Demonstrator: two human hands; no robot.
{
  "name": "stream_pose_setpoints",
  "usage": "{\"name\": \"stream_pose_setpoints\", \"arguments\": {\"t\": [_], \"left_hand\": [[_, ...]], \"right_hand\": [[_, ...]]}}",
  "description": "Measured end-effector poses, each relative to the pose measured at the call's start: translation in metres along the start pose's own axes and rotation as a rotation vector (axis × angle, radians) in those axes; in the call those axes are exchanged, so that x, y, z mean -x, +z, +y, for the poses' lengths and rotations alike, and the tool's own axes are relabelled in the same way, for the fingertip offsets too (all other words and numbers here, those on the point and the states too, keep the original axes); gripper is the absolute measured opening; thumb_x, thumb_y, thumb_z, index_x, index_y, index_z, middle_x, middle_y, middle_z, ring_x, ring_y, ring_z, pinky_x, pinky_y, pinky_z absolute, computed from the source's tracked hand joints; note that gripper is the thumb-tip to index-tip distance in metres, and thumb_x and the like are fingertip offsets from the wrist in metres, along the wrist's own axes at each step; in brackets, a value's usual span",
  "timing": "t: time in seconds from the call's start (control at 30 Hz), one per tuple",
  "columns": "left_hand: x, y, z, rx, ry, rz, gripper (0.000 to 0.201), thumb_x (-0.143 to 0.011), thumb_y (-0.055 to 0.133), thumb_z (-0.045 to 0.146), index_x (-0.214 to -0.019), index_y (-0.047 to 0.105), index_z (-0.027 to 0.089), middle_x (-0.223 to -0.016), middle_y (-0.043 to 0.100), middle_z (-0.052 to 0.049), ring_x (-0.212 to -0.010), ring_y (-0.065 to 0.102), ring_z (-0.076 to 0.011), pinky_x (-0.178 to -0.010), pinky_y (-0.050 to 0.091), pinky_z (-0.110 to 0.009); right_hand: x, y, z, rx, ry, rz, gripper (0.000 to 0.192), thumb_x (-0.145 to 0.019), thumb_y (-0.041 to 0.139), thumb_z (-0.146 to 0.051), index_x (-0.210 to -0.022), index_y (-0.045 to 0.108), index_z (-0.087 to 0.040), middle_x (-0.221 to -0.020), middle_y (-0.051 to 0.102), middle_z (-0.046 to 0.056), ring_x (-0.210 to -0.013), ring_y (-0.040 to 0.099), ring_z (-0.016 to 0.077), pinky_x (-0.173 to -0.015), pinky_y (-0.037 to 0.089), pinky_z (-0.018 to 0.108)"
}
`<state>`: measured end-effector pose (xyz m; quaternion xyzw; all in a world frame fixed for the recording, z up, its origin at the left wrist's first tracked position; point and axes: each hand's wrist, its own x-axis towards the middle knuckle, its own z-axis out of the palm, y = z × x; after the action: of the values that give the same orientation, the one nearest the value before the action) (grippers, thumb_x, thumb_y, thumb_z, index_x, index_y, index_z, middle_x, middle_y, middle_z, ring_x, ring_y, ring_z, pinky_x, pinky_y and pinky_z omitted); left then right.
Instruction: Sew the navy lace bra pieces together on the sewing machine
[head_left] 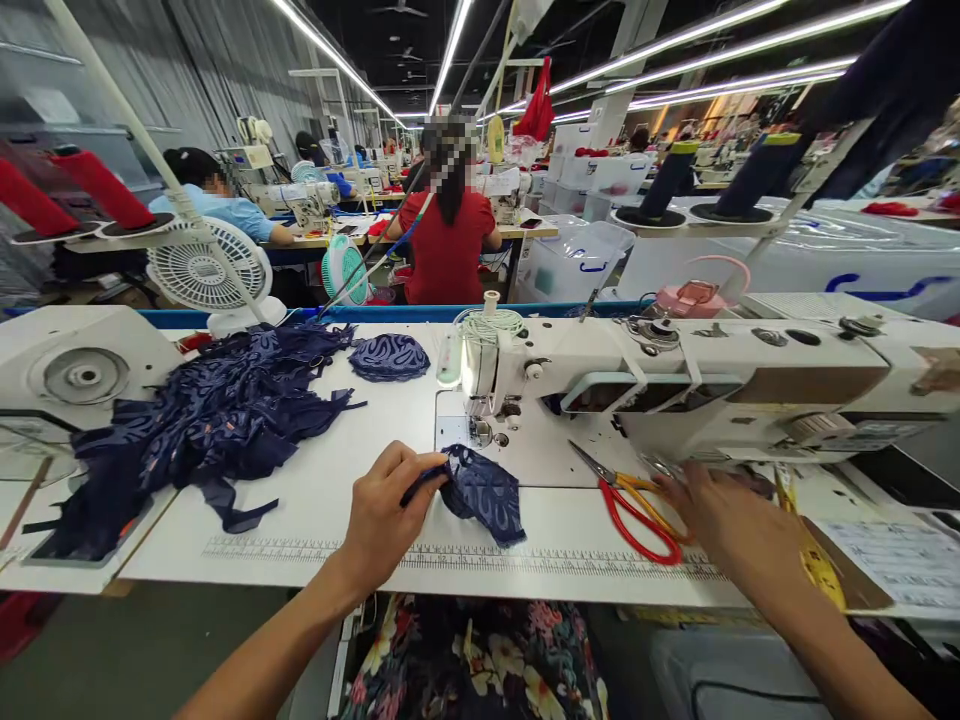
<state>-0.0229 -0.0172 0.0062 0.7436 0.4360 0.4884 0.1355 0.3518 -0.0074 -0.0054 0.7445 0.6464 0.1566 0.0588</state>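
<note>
My left hand [394, 510] pinches one corner of a navy patterned fabric piece [487, 495] between thumb and fingers. The piece lies on the table just in front of the sewing machine's needle area [484, 425]. To the right, my right hand [720, 520] is low over the table, beside scissors [637, 510] with red and orange handles. A small metal tool [660, 465] shows at its fingertips; its kind is unclear. The fingers there are blurred and partly hidden, so I cannot tell whether they grip it.
A heap of navy fabric pieces [225, 400] lies at the left, with a single cup-shaped piece [390, 357] behind. A ruler strip [525, 562] runs along the front edge. A yellow tape measure [821, 570] lies at the right. People sit at machines ahead.
</note>
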Motion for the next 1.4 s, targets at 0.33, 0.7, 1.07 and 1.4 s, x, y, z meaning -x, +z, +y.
{"name": "stream_pose_setpoints", "arguments": {"t": [0.33, 0.7, 1.07, 1.4], "left_hand": [[0.006, 0.016, 0.003, 0.193, -0.071, -0.014, 0.024, -0.090, 0.060, 0.013, -0.109, 0.067, 0.024, -0.093, 0.066, -0.003, -0.087, 0.062, -0.0156, -0.076, 0.050, -0.026], [0.008, -0.007, 0.026, 0.163, -0.297, -0.108, 0.002, -0.087, 0.061, 0.020, -0.086, 0.063, 0.020, -0.078, 0.060, 0.002, -0.068, 0.053, -0.0113, -0.062, 0.040, -0.023], [0.010, -0.003, 0.026, 0.183, -0.287, -0.103, 0.006, -0.089, 0.053, 0.018, -0.087, 0.059, 0.020, -0.081, 0.058, 0.000, -0.075, 0.053, -0.0137, -0.067, 0.039, -0.025], [0.019, 0.004, 0.022, 0.347, -0.346, -0.116, 0.005, -0.091, 0.054, 0.021, -0.088, 0.059, 0.020, -0.081, 0.056, 0.001, -0.074, 0.051, -0.0129, -0.067, 0.040, -0.024]], "right_hand": [[0.022, -0.037, -0.056, -0.674, -0.482, 0.562, 0.024, -0.097, 0.045, -0.029, -0.107, 0.065, -0.021, -0.096, 0.070, 0.009, -0.089, 0.065, 0.0233, -0.078, 0.051, 0.034], [0.030, -0.097, -0.155, -1.365, -0.635, -0.137, 0.016, -0.095, 0.051, -0.033, -0.090, 0.061, -0.021, -0.085, 0.063, 0.002, -0.080, 0.058, 0.0164, -0.071, 0.047, 0.026], [0.038, -0.109, -0.142, -1.345, -0.730, -0.365, 0.022, -0.099, 0.045, -0.033, -0.096, 0.065, -0.023, -0.084, 0.067, 0.000, -0.076, 0.060, 0.0137, -0.068, 0.047, 0.024], [0.036, -0.096, -0.152, -1.371, -0.715, 0.036, 0.010, -0.094, 0.052, -0.021, -0.100, 0.059, -0.026, -0.102, 0.062, 0.004, -0.099, 0.057, 0.0194, -0.086, 0.048, 0.033]]}}
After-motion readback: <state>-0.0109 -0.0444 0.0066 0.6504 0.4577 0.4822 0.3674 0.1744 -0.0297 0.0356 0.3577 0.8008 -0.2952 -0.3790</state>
